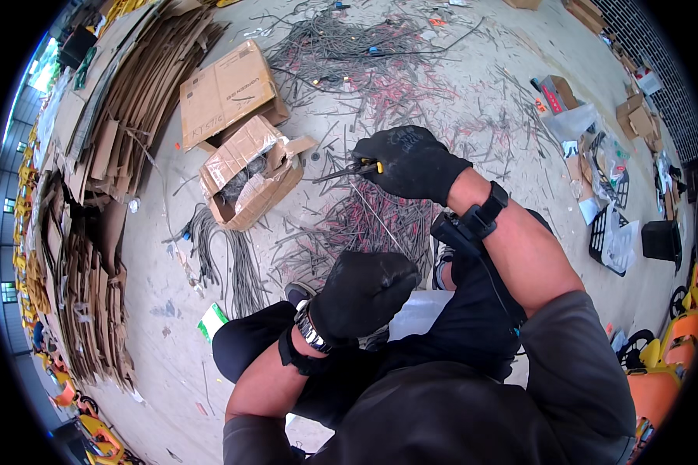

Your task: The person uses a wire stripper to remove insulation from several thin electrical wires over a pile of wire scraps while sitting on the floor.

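My right hand (pixel 410 163), in a black glove, is closed on a hand tool (pixel 358 168) with yellow on its handle and a dark, narrow front pointing left; its exact kind cannot be told. Nearer my body, my left hand (pixel 363 296), also gloved in black, is closed in a fist, back upward. A thin pale strand (pixel 378 218) runs between the two hands; its end at the left hand is hidden by the fingers. Below and beyond the hands lies a heap of short grey and red cable pieces (pixel 349 226) on the concrete floor.
An opened cardboard box (pixel 250 215) stands at left, beside a larger carton (pixel 227 96). A bundle of grey cables (pixel 238 261) lies nearer. Stacked flattened cardboard (pixel 87 290) lines the left. Farther off is a cable tangle (pixel 349 52). A black crate (pixel 605 241) and black bin (pixel 662 241) stand right.
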Motion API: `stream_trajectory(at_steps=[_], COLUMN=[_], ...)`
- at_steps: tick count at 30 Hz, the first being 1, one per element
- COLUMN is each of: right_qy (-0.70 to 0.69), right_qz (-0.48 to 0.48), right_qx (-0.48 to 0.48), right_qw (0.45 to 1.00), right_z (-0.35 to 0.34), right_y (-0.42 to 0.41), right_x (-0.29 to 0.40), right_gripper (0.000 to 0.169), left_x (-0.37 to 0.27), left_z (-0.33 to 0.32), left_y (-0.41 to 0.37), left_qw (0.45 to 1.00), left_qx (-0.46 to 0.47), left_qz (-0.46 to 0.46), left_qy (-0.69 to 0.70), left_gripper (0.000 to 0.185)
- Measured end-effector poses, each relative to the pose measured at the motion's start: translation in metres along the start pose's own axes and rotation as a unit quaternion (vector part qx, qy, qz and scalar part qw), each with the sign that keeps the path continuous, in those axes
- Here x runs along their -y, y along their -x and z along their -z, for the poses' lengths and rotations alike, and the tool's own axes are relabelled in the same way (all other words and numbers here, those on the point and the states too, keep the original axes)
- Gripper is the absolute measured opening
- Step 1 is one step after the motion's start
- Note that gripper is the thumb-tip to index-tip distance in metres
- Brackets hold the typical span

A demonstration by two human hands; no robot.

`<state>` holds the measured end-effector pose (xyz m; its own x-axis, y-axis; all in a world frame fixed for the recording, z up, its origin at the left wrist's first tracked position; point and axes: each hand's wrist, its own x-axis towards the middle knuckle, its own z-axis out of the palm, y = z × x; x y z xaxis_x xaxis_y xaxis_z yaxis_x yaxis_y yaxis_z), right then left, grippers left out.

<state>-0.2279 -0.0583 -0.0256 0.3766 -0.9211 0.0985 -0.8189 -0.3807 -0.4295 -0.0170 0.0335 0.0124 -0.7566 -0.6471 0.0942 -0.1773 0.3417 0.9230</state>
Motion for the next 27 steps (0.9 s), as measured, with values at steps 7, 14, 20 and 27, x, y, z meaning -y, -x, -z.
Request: stream_trajectory(at_steps=[7,14,20,27], right_qy=[0.008,0.077,0.032,-0.345], right_qz=[-0.006,-0.014,-0.112,-0.064], right_qx=[0.005,-0.108,-0.115,0.01], right_qw=[1.0,0.991,0.987,0.937], right_z=[0.005,0.018,0.044,0.046], right_y=[-0.005,-0.029,-0.008,-0.018], right_x=[-0.001,-0.043,-0.049,-0.004], right_gripper=[0.02,0.029,0.043,0.028], left_x=[-0.001,0.001,0.003,0.008], left_z=[0.002,-0.027,0.026,0.04], left_y=[0.001,0.008,-0.007,-0.01], left_qw=[0.999,0.986,0.929,0.899], left_qx=[0.017,0.06,-0.262,-0.315], left_qz=[-0.029,-0.152,0.198,0.175], left_qy=[0.028,0.013,0.171,0.249], left_gripper=[0.01,0.012,0.022,0.033])
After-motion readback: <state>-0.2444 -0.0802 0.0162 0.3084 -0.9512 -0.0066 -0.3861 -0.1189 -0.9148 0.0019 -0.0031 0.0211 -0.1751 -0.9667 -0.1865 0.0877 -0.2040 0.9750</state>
